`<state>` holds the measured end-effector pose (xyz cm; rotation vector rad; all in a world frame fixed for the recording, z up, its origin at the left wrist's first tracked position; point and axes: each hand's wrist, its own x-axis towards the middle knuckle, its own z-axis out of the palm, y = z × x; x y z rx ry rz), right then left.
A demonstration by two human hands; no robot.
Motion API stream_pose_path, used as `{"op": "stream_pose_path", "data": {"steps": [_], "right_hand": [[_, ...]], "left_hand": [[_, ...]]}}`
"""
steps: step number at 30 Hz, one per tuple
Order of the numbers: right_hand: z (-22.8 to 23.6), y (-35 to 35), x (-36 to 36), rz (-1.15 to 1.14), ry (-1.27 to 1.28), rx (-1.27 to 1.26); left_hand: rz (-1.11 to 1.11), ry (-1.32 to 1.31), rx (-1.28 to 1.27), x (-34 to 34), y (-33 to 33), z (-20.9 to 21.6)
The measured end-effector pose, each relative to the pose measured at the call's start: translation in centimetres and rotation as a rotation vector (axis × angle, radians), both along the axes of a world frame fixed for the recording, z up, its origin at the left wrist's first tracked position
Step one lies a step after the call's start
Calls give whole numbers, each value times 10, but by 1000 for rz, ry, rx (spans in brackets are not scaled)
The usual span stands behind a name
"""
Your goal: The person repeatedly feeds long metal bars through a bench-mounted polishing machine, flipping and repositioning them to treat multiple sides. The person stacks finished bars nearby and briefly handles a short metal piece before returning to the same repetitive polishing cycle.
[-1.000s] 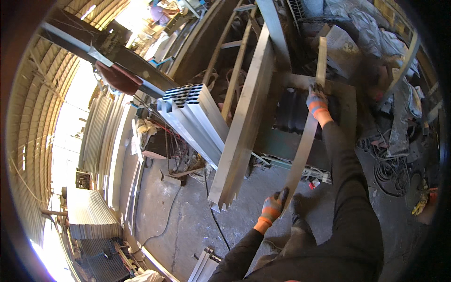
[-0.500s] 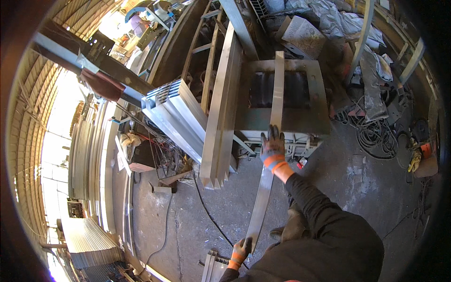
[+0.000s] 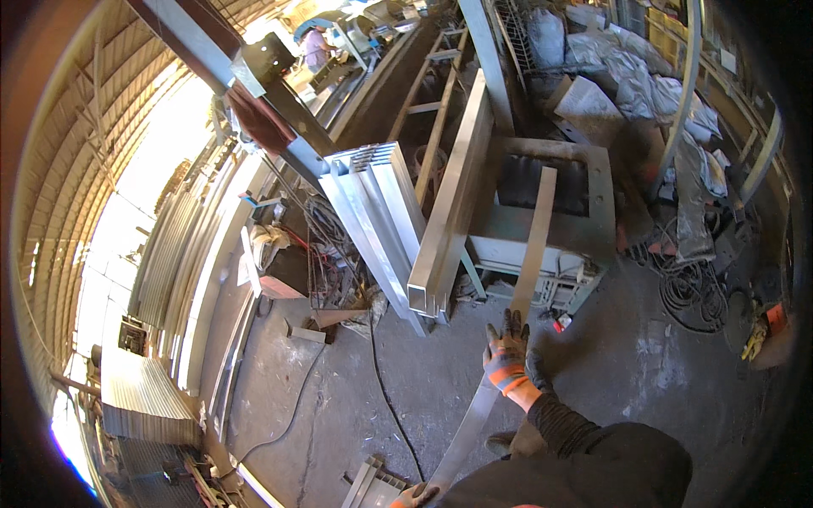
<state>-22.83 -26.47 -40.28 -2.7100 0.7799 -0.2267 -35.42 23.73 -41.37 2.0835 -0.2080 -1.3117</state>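
A long, flat silver metal bar [image 3: 533,254] slants from the top of a grey metal box stand [image 3: 597,199] down to the lower edge. Its far end lies over the stand's dark opening. My right hand [image 3: 506,360], in a grey and orange glove, rests flat on the bar's middle with its fingers stretched out and apart. At the bottom edge my left hand [image 3: 412,495], gloved alike, is closed about the bar's near end; part of it is cut off. Beside it, short metal profiles [image 3: 373,483] lie on the floor.
Rectangular metal tubes [image 3: 449,229] and a stack of silver profiles [image 3: 364,203] stand left of the stand. A black cable [image 3: 381,372] crosses the floor. Coiled hoses [image 3: 690,288] lie at the right. Another person [image 3: 318,49] is far back.
The bar has slid toward me, its far end drawn back from the stand's far edge to over the opening. Both hands have come nearer with it. The view has shifted.
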Motion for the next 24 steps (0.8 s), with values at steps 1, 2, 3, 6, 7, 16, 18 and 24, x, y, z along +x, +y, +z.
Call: {"op": "stream_pose_path", "data": {"steps": [1,2,3,6,7,16,18,24], "right_hand": [[-1,-12,2,-2,-39,18],[-5,-27,7,-12,-253,117],[-9,-46,14,-26,-462,241],[-33,-127,50,-70,-749,441],[-40,-165,71,-54,-756,527],[-57,-515,319,-81,-26,-190],[-71,-556,357,-162,106,-286],[-78,-571,351,-273,185,-130]], "left_hand": [[-102,42,-7,17,-6,1],[-224,75,-19,37,-14,3],[-302,96,-17,54,-27,7],[-356,97,40,106,-107,13],[-217,105,-77,122,-146,15],[-179,-598,-133,258,-544,18],[-158,-570,-121,279,-604,22],[-195,-415,-108,308,-641,14]]}}
